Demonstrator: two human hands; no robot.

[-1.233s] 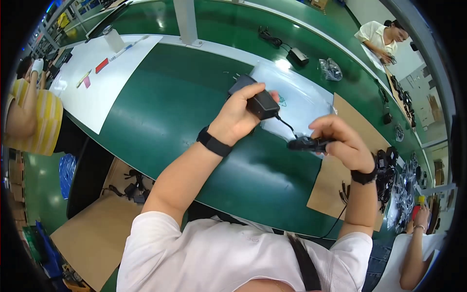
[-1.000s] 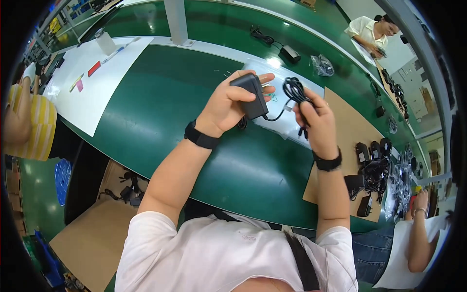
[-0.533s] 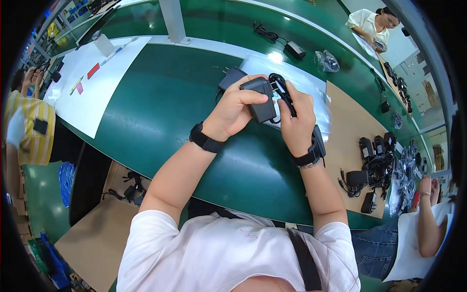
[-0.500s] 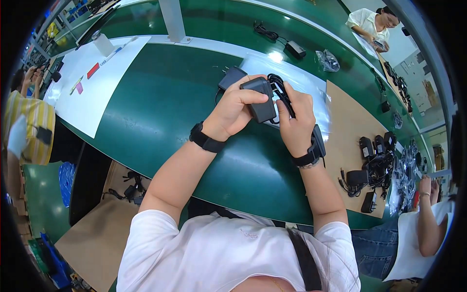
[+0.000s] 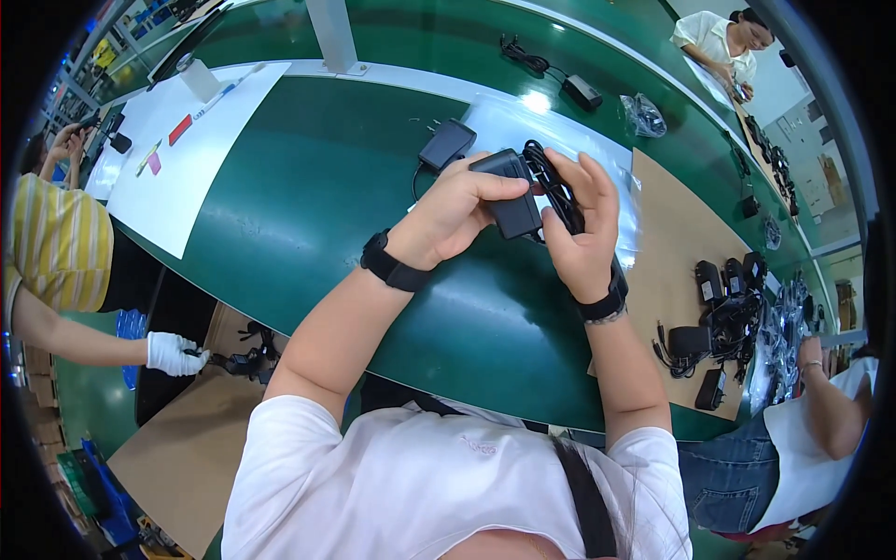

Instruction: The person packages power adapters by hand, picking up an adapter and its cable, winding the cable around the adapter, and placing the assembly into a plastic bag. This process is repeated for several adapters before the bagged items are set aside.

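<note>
My left hand [image 5: 455, 207] grips a black power adapter [image 5: 509, 194], thumb across its upper face. Against the adapter's right side lies its coiled black cable [image 5: 557, 191]. My right hand [image 5: 588, 229] holds this coil loosely between the thumb and the raised fingers. A second black adapter [image 5: 448, 144], with its prongs showing, lies on the table just beyond my left hand. Under and behind my hands is a shiny clear plastic sheet [image 5: 499, 117]. A dark thing beside my right wrist is mostly hidden.
Several black adapters [image 5: 689, 341] with cables lie on brown cardboard [image 5: 677, 215] at right, beside clear bags [image 5: 777, 327]. Another adapter [image 5: 581, 92] and a bagged item [image 5: 644, 115] lie beyond. At left, a co-worker's white-gloved hand [image 5: 175, 355] reaches to adapters in a box.
My right hand has shifted slightly right and its fingers have loosened and spread. The adapter has tilted a little in my left hand. At left, the co-worker's gloved hand has moved down to the box.
</note>
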